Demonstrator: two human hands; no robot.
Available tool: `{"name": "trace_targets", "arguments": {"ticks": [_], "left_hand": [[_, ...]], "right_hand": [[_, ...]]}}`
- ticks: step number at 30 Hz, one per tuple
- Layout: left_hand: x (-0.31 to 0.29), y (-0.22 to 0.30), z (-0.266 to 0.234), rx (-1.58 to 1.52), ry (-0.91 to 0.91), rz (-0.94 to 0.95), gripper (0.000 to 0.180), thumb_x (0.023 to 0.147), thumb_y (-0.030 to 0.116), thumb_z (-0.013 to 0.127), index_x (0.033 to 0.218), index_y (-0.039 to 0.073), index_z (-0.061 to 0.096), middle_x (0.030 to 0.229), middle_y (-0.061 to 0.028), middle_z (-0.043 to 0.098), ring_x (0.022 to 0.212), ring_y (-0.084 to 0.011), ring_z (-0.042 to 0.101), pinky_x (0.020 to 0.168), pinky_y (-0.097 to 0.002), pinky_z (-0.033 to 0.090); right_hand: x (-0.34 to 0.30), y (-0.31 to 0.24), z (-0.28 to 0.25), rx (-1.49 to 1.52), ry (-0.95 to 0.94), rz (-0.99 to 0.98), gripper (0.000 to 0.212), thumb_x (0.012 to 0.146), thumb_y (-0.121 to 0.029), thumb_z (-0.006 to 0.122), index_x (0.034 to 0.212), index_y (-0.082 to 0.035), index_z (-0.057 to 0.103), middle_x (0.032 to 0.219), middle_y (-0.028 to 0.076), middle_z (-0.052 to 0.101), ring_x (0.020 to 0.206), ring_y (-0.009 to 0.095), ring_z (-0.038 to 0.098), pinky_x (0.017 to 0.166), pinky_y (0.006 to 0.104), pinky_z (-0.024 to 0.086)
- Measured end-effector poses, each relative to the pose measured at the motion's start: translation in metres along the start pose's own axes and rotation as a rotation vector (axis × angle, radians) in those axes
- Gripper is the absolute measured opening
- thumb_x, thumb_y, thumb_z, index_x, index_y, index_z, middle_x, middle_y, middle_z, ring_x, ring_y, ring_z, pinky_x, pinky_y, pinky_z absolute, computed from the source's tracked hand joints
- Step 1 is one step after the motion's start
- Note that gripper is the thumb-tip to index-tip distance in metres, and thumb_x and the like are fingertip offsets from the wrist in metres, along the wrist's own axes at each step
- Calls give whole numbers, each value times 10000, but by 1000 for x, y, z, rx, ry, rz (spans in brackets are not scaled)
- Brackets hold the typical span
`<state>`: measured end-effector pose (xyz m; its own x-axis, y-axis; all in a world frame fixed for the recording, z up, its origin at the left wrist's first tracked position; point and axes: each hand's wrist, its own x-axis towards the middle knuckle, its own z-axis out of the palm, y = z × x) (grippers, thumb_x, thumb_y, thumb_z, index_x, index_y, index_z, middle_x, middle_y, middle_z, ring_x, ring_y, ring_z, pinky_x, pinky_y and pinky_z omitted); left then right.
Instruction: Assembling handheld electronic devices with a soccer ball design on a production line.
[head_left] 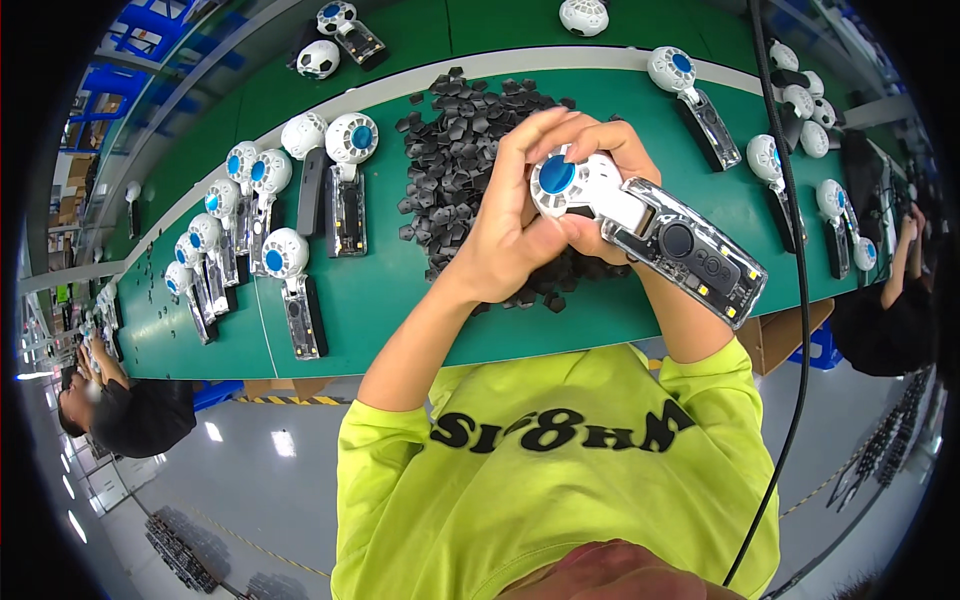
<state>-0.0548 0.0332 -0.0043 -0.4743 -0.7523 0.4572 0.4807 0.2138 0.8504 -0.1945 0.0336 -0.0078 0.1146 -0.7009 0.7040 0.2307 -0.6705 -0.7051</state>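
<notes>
Both my hands are wrapped around the white ball-shaped head of a handheld device [688, 252], held above the green table. A blue disc shows on that head, and a clear-cased handle with a black round part and small yellow spots slants down to the right. My left hand [512, 222] cups the head's left side, thumb below. Curving over its top, my right hand [618, 148] has its fingers near the blue disc and its thumb underneath. Any small part between the fingertips is hidden. Just behind the hands lies a heap of black pentagonal pieces [445, 165].
Several similar devices [287, 255] lie at the left, more [690, 95] at the right. Black-and-white balls [318, 60] rest beyond the pale rail. A black cable [800, 300] hangs down on the right. Other people [140, 415] work at both far sides.
</notes>
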Motion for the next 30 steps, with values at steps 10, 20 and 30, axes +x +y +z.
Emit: {"name": "trace_targets", "arguments": {"ticks": [10,20,30], "left_hand": [[-6,2,0,-126,44,-138,730,712,131,768,1363,-10,468,1306,-157,541,1151,-286,546,1016,-390,422],[-4,1,3,-188,156,-227,592,776,147,741,1299,-34,531,1252,-149,595,1076,-232,576,963,-362,450],[7,12,-53,676,-19,-335,284,861,102,684,1138,38,685,1175,-51,632,981,-170,568,897,-340,439]], "right_hand": [[0,-4,9,-174,54,-106,445,676,-168,840,977,-43,538,943,147,682,808,211,633,719,279,506],[6,-16,-2,-191,-44,97,409,729,-152,814,1007,-58,529,952,138,672,844,223,633,769,324,515],[23,-20,-73,-424,370,765,272,840,-170,671,1051,-7,614,942,138,686,738,189,647,494,260,502]]}}
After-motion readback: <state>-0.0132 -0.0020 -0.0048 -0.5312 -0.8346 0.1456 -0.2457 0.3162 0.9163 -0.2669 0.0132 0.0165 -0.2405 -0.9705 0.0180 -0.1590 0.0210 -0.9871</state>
